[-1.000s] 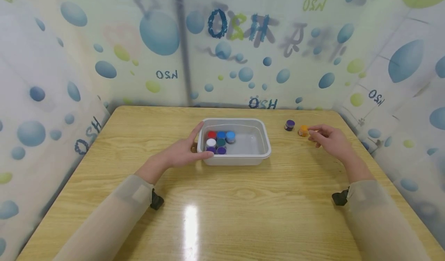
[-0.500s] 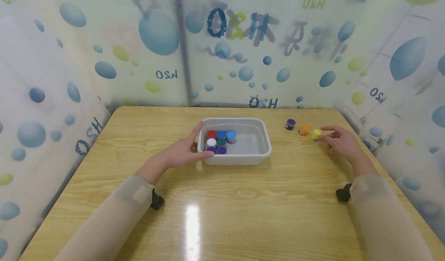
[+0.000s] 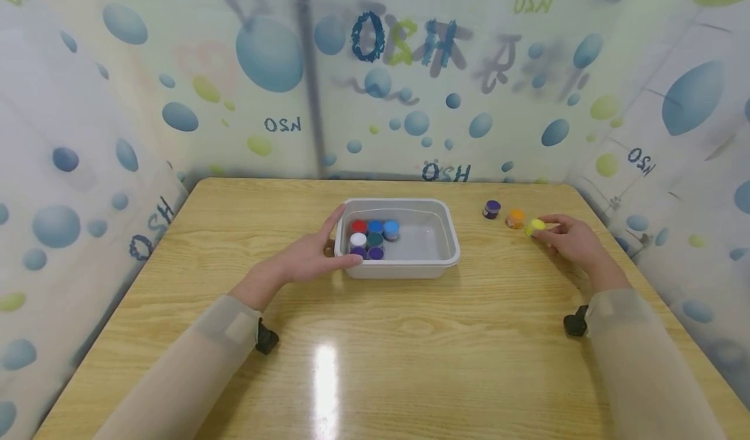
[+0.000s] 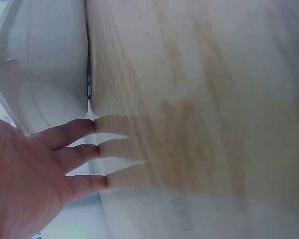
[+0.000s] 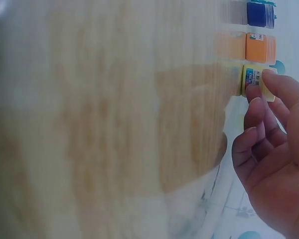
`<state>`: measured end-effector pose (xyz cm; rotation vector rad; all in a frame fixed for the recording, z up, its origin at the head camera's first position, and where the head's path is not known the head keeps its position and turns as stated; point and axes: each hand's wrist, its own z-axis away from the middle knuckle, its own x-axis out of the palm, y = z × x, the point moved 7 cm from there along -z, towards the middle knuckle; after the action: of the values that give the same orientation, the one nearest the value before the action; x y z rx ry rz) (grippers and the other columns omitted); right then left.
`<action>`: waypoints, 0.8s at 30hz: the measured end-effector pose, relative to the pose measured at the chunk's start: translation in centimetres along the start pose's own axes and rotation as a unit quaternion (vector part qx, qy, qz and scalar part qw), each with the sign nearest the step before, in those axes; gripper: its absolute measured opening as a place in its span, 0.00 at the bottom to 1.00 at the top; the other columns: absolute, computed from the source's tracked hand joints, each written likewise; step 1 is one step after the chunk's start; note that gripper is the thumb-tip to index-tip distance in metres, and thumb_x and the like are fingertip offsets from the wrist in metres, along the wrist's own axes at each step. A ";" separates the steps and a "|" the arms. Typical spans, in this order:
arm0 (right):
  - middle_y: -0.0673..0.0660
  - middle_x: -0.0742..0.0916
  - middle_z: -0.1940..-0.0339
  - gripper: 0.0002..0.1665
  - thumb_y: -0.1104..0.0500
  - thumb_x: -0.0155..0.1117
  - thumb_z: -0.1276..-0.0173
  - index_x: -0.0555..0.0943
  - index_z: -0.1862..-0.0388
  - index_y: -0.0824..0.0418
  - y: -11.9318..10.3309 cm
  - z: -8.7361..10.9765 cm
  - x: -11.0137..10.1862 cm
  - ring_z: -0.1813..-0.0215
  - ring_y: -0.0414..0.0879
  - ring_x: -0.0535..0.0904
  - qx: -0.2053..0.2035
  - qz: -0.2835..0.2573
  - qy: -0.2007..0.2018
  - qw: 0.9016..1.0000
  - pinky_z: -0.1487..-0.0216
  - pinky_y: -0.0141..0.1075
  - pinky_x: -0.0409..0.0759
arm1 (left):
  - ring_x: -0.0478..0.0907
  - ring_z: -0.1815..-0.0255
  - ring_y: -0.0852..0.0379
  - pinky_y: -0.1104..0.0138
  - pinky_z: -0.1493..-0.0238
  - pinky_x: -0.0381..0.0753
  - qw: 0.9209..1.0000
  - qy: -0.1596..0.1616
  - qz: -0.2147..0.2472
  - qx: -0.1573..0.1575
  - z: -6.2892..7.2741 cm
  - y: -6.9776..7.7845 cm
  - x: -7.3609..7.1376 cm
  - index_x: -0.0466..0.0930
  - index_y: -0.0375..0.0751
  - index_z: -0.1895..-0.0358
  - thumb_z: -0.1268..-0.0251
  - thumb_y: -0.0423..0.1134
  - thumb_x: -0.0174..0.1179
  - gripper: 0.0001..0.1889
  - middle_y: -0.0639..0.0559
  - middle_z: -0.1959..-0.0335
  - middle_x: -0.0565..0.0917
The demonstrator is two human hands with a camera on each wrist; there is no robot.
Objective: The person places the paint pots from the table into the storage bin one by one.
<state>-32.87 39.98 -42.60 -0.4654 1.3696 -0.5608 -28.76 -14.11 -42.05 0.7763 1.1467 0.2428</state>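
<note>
My left hand rests at the left end of a white plastic box. Its thumb lies over the front rim, the index finger reaches along the left side, and the other fingers stretch straight to the table in the left wrist view. Several small paint jars with red, blue, white, green and purple lids stand in the box's left part. At the right, my right hand pinches a yellow paint jar between thumb and fingers. Beside it stand an orange jar and a purple jar.
The wooden table carries the box near its back edge. A wall covering with blue and green drops and H2O lettering rises behind the table and along both sides.
My right hand has moved right, from beside the orange jar to the yellow jar, which came into view half a second ago. The left hand and the box keep their place.
</note>
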 end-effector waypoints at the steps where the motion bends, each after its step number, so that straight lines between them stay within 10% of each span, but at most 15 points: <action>1: 0.57 0.88 0.56 0.41 0.42 0.65 0.16 0.70 0.20 0.70 -0.1 0.1 0.0 0.66 0.44 0.82 -0.004 0.004 0.000 1.000 0.60 0.34 0.80 | 0.81 0.26 0.37 0.40 0.26 0.79 1.000 0.001 0.000 0.001 0.0 0.0 0.0 0.22 0.74 0.10 0.34 0.80 0.62 0.64 0.34 0.22 0.77; 24: 0.52 0.88 0.57 0.29 0.42 0.75 0.23 0.84 0.35 0.60 -9.5 3.5 1.2 0.62 0.40 0.80 -0.134 0.000 0.030 0.990 0.63 0.33 0.79 | 0.81 0.28 0.39 0.40 0.26 0.79 1.000 0.002 -0.006 0.000 0.0 0.0 0.0 0.22 0.73 0.10 0.33 0.80 0.61 0.64 0.34 0.22 0.78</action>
<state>-30.27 31.71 -37.20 -0.6699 1.5110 -0.3931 -28.77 -14.08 -42.07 0.7685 1.1549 0.2335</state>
